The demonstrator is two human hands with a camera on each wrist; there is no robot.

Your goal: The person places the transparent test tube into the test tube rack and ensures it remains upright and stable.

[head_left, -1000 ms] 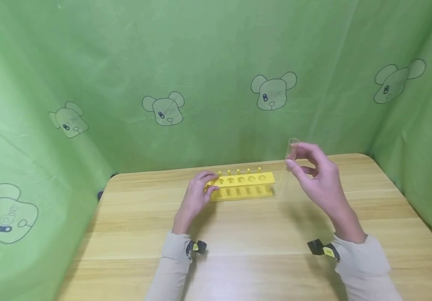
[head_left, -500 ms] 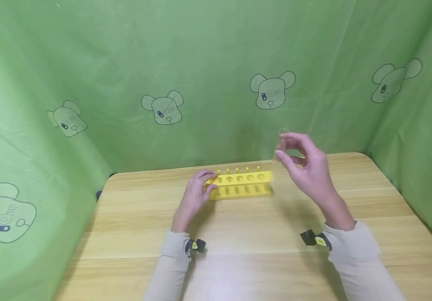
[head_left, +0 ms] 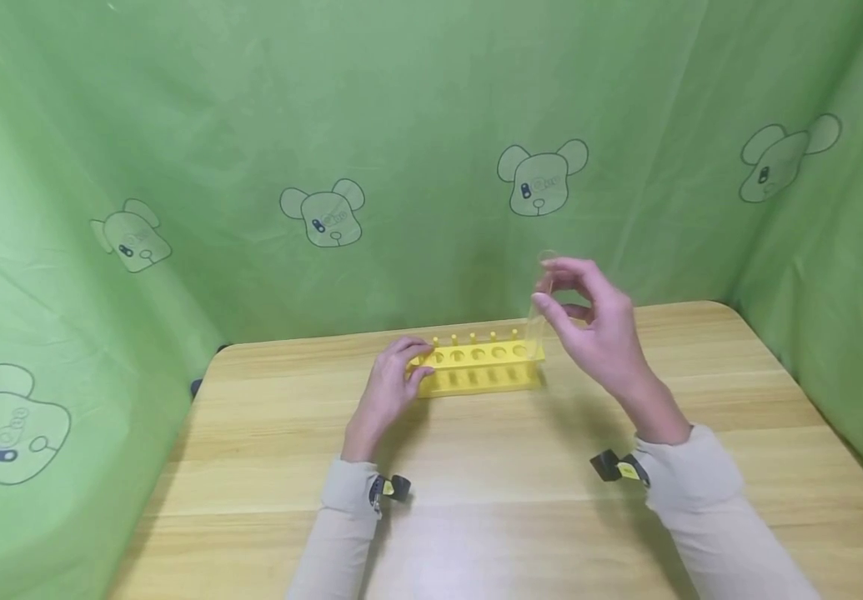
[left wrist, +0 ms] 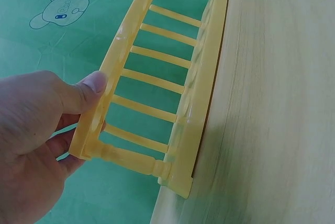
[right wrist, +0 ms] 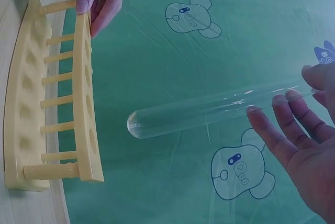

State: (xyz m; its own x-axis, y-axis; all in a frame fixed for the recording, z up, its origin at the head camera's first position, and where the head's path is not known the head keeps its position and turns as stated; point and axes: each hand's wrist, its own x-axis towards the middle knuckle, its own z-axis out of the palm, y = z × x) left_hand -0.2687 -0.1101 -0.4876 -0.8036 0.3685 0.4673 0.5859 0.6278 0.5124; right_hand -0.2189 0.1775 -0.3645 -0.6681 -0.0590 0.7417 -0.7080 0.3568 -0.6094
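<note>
A yellow test tube rack (head_left: 476,387) stands on the table, with a row of round holes in its top plate and pegs along its back. My left hand (head_left: 388,392) grips the left end of its top plate, thumb in front, as the left wrist view shows with the rack's rail (left wrist: 118,46). In my right hand (head_left: 604,333) a clear test tube (head_left: 536,321) is pinched near its upper end. The tube hangs slightly tilted above the rack's right end. In the right wrist view its rounded bottom (right wrist: 137,124) is apart from the rack's top plate.
The wooden table (head_left: 476,517) reaches back to a green curtain (head_left: 416,108) printed with bear heads. Curtain also hangs along both sides. Black cameras with straps sit on the left wrist (head_left: 393,487) and right wrist (head_left: 614,467).
My right hand has moved left with the test tube, from beside the rack to above its right end. My left hand and the rack have stayed in place.
</note>
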